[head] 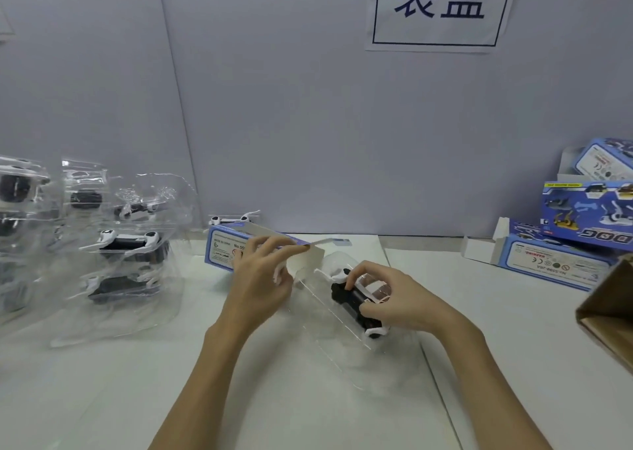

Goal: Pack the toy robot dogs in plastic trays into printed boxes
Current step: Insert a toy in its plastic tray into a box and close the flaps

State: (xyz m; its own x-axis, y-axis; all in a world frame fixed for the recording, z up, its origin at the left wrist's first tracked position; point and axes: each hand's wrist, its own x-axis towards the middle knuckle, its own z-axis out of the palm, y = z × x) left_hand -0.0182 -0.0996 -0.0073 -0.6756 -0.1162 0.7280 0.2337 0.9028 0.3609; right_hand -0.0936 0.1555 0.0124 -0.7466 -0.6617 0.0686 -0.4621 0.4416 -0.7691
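On the white surface (pixel 308 398), the right hand (pixel 387 295) grips a black-and-white toy robot dog (pixel 352 300) seated in a clear plastic tray (pixel 329 316), thumb and fingers curled round the dog's body and the tray's raised shell. The tray lies tilted toward the open end of a blue-and-white printed cardboard box (pixel 222 247), its far end just at the box's mouth.

The left hand (pixel 260 278) pinches the box's white end flap (pixel 308 257), fingers curled over the flap's edge and holding it lifted clear of the opening. The box lies on its side with its printed side panel facing the camera. Just behind it, the white legs of another toy dog (pixel 234 218) show above its top edge.

To the left stands a stack of clear plastic trays (pixel 126 244), each holding a black-and-white toy dog, and further trays (pixel 20 192) sit at the far left edge.

To the right, well apart from the hands, several blue printed boxes (pixel 561 244) are piled together, some with white end flaps open. A brown cardboard carton (pixel 606 309) reaches in at the right edge.

On the grey wall behind hangs a white paper sign (pixel 442 7) with large dark blue characters in a frame.
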